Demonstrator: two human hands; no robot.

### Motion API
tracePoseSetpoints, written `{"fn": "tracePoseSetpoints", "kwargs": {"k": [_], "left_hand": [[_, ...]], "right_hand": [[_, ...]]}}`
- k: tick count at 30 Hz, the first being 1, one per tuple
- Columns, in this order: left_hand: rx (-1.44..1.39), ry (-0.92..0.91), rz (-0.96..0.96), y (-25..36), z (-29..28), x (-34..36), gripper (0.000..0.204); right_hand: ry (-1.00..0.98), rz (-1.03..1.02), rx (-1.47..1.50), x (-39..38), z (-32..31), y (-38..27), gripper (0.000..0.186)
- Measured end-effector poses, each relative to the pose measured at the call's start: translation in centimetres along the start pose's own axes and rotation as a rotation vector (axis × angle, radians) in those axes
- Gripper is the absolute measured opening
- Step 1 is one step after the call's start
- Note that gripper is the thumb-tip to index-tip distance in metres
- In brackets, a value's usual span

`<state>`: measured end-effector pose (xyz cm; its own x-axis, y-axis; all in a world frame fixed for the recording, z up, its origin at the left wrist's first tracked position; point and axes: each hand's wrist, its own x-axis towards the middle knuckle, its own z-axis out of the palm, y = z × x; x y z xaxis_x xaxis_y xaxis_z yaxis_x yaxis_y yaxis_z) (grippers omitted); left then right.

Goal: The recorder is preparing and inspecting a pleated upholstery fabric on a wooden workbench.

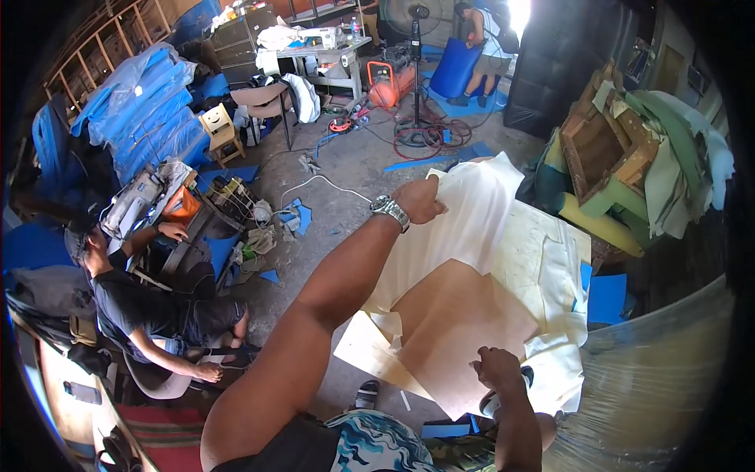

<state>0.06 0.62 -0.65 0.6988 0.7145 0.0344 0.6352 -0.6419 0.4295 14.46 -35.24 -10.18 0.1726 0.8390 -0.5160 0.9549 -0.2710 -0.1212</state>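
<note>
My left hand (421, 200), with a metal watch (390, 211) on its wrist, reaches far out with its fingers closed at the left edge of a thin whitish sheet (480, 204). That sheet is lifted and falls in soft folds. Below it a light brown sheet (464, 330) lies over a pale board-like surface (562, 236). My right hand (499, 370) is nearer to me, above the brown sheet's right side. Its fingers are curled, and whatever may be in them is hidden. Crumpled pale cloth (554, 354) lies to the right of that hand.
At left a seated person (149, 307) works by a sewing machine (138, 204). Another person (484, 55) stands at the back beside a blue roll (454, 67). A stand fan's pole (416, 79), an orange compressor (389, 86) and hoses stand ahead. Stacked frames (605, 149) rise right.
</note>
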Motion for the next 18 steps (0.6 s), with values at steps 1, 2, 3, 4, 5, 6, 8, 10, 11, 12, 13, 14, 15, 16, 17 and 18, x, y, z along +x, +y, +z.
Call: {"fn": "tracePoseSetpoints", "kwargs": {"k": [1,2,3,4,5,6,8,10,11,12,13,14,15,16,17,18], "left_hand": [[-0.005,-0.007,0.006,-0.04,0.01,-0.01,0.053],[-0.004,-0.007,0.003,-0.06,0.05,-0.02,0.053],[0.001,0.001,-0.002,-0.03,0.09,0.02,0.052],[-0.003,0.013,-0.003,-0.02,0.12,0.04,0.051],[0.004,0.011,-0.01,-0.03,0.12,0.04,0.051],[0.006,0.007,-0.007,-0.04,0.09,0.05,0.052],[0.008,0.007,-0.006,-0.01,0.02,0.05,0.052],[0.005,0.001,-0.001,0.06,-0.04,0.03,0.052],[0.011,0.003,-0.003,0.1,-0.07,0.01,0.052],[0.006,-0.002,-0.015,0.13,-0.06,-0.01,0.052],[-0.007,-0.002,-0.021,0.14,-0.09,0.02,0.052],[0.002,-0.007,-0.025,0.11,-0.11,0.02,0.052],[-0.001,-0.001,-0.015,0.08,-0.07,0.02,0.052],[-0.013,0.009,-0.003,0.05,0.0,0.03,0.052],[-0.004,0.006,-0.005,0.01,0.07,0.05,0.052],[-0.003,0.01,-0.002,-0.05,0.12,0.08,0.052]], "right_hand": [[0.005,-0.014,0.005,0.0,-0.06,-0.06,0.039],[-0.004,-0.008,0.003,-0.01,-0.1,-0.13,0.039],[-0.017,0.013,-0.006,-0.01,-0.16,-0.2,0.039],[-0.012,-0.003,-0.002,-0.04,-0.21,-0.27,0.039],[-0.013,0.001,-0.002,-0.12,-0.24,-0.33,0.039],[-0.014,0.004,-0.002,-0.14,-0.33,-0.36,0.039],[-0.015,0.006,0.001,-0.19,-0.47,-0.44,0.039],[-0.016,0.009,0.004,-0.21,-0.61,-0.51,0.039],[-0.024,0.017,0.008,-0.27,-0.64,-0.55,0.038],[-0.036,0.037,0.007,-0.31,-0.66,-0.56,0.037],[-0.029,0.024,0.011,-0.28,-0.69,-0.57,0.037],[-0.035,0.024,0.01,-0.27,-0.65,-0.61,0.037],[-0.044,0.036,0.005,-0.28,-0.6,-0.58,0.037],[-0.041,0.025,0.009,-0.27,-0.55,-0.52,0.037],[-0.04,0.024,0.011,-0.24,-0.46,-0.48,0.038],[-0.042,0.035,0.007,-0.19,-0.37,-0.44,0.038]]}}
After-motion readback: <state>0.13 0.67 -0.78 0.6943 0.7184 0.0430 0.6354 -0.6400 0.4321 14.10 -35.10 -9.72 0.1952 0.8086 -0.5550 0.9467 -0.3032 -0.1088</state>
